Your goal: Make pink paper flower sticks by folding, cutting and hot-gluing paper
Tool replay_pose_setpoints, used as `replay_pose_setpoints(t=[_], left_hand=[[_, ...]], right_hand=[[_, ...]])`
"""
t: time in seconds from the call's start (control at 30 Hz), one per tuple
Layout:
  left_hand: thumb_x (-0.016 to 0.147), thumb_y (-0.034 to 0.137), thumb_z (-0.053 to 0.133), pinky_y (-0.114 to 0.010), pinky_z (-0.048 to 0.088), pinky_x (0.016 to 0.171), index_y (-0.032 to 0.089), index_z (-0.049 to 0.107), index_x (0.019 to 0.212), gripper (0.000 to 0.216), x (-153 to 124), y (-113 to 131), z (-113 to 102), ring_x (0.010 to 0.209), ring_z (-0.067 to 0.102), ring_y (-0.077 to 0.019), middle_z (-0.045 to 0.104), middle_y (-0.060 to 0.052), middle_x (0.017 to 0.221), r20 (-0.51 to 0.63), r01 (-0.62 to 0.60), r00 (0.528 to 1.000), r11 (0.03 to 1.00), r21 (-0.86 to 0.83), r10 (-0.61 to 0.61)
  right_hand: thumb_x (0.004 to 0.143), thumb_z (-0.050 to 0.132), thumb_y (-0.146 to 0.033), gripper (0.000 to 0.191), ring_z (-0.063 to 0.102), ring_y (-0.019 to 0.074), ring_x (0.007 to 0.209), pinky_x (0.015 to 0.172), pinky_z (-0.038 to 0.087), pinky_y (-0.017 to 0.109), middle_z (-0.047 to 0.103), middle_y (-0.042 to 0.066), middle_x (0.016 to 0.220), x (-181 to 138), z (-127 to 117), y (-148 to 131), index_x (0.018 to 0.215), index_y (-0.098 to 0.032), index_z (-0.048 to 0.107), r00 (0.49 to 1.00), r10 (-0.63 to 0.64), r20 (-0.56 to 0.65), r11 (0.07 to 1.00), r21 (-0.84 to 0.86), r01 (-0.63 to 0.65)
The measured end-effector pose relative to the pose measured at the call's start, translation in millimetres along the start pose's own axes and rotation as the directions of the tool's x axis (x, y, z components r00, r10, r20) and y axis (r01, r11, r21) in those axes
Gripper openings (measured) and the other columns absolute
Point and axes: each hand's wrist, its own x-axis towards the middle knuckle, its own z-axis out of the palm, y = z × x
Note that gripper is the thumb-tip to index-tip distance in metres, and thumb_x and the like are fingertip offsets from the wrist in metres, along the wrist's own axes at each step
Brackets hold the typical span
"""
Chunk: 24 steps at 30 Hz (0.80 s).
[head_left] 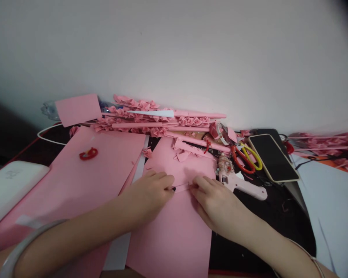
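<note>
A narrow pink paper strip [181, 188] runs between my two hands, low over a pink paper sheet [171, 239]. My left hand [153, 189] is closed, with thumb and fingers pinching the strip's left end. On the right end, my right hand [213, 197] pinches with curled fingertips, which partly hide that end. Just right of my right hand lies a pale pink glue gun [248, 188], its nozzle end crusted with residue. Behind my hands are pink paper scraps [182, 155].
Folded pink paper flower stems [150, 125] pile along the wall. Red-handled scissors [243, 160], a yellow handle [253, 156] and a phone [274, 158] lie at right. More pink sheets [104, 162], a red clip-like item [88, 153] and a white device [16, 185] are at left.
</note>
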Motion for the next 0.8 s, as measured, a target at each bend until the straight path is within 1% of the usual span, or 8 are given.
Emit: replay_pose_setpoints(t=[0.13, 0.27, 0.37, 0.47, 0.6, 0.7, 0.8], left_hand=[[0.080, 0.012, 0.046, -0.038, 0.038, 0.074, 0.015, 0.059, 0.075, 0.015, -2, 7, -3, 0.079, 0.047, -0.0208, 0.055, -0.005, 0.084, 0.004, 0.039, 0.999, 0.998, -0.056, -0.039], [0.082, 0.012, 0.045, -0.038, 0.038, 0.077, 0.016, 0.059, 0.071, 0.018, -1, 7, 0, 0.078, 0.046, -0.0197, 0.055, -0.005, 0.082, -0.023, 0.049, 0.998, 0.996, -0.070, -0.050], [0.082, 0.013, 0.046, -0.038, 0.039, 0.077, 0.016, 0.058, 0.068, 0.019, 0, 6, 2, 0.078, 0.047, -0.0193, 0.054, -0.005, 0.079, -0.042, 0.055, 0.997, 0.997, -0.062, -0.058], [0.082, 0.012, 0.046, -0.036, 0.039, 0.075, 0.015, 0.058, 0.066, 0.020, 0, 5, 1, 0.078, 0.047, -0.0186, 0.054, -0.004, 0.079, -0.034, 0.053, 0.998, 0.997, -0.057, -0.055], [0.084, 0.015, 0.046, -0.036, 0.038, 0.073, 0.016, 0.060, 0.067, 0.022, -2, 2, -2, 0.078, 0.049, -0.0189, 0.055, -0.003, 0.077, -0.021, 0.020, 1.000, 0.999, -0.035, -0.021], [0.085, 0.017, 0.046, -0.036, 0.037, 0.072, 0.018, 0.061, 0.070, 0.021, -3, 1, -3, 0.077, 0.049, -0.0191, 0.056, -0.003, 0.076, -0.023, 0.002, 1.000, 1.000, -0.013, -0.002], [0.085, 0.018, 0.046, -0.038, 0.037, 0.075, 0.018, 0.064, 0.082, 0.018, -3, 4, -1, 0.078, 0.050, -0.0204, 0.058, -0.004, 0.077, -0.047, -0.002, 0.999, 1.000, -0.001, 0.002]], right_hand=[[0.076, 0.050, -0.009, 0.018, 0.051, 0.0220, 0.073, 0.062, 0.044, 0.036, 0.058, 0.012, 0.090, 3, 3, -4, 0.085, -0.011, 0.066, 0.999, -0.035, 0.012, 0.994, -0.102, 0.036], [0.074, 0.051, -0.010, 0.014, 0.050, 0.0212, 0.070, 0.057, 0.039, 0.035, 0.058, 0.011, 0.086, 7, 0, -5, 0.077, -0.013, 0.065, 0.999, -0.038, 0.013, 0.989, -0.145, 0.039], [0.075, 0.052, -0.013, 0.013, 0.051, 0.0205, 0.069, 0.055, 0.036, 0.034, 0.057, 0.010, 0.086, 8, -4, -5, 0.075, -0.013, 0.065, 0.999, -0.034, 0.033, 0.990, -0.133, 0.038], [0.082, 0.049, -0.018, 0.018, 0.051, 0.0187, 0.067, 0.057, 0.038, 0.033, 0.057, 0.010, 0.087, 7, -9, -4, 0.077, -0.014, 0.065, 0.999, 0.005, 0.039, 0.997, -0.076, -0.002], [0.088, 0.043, -0.019, 0.025, 0.052, 0.0177, 0.072, 0.066, 0.041, 0.031, 0.057, 0.009, 0.087, 4, -10, -1, 0.080, -0.015, 0.066, 0.999, 0.033, 0.014, 0.999, 0.012, -0.033], [0.089, 0.044, -0.018, 0.022, 0.054, 0.0189, 0.078, 0.071, 0.043, 0.031, 0.057, 0.009, 0.090, 3, -7, 0, 0.093, -0.014, 0.065, 1.000, 0.009, -0.023, 0.999, 0.046, -0.008], [0.087, 0.046, -0.017, 0.024, 0.054, 0.0199, 0.079, 0.071, 0.043, 0.032, 0.058, 0.010, 0.092, 4, -1, -5, 0.105, -0.012, 0.062, 0.998, -0.053, -0.046, 0.998, 0.036, 0.054]])
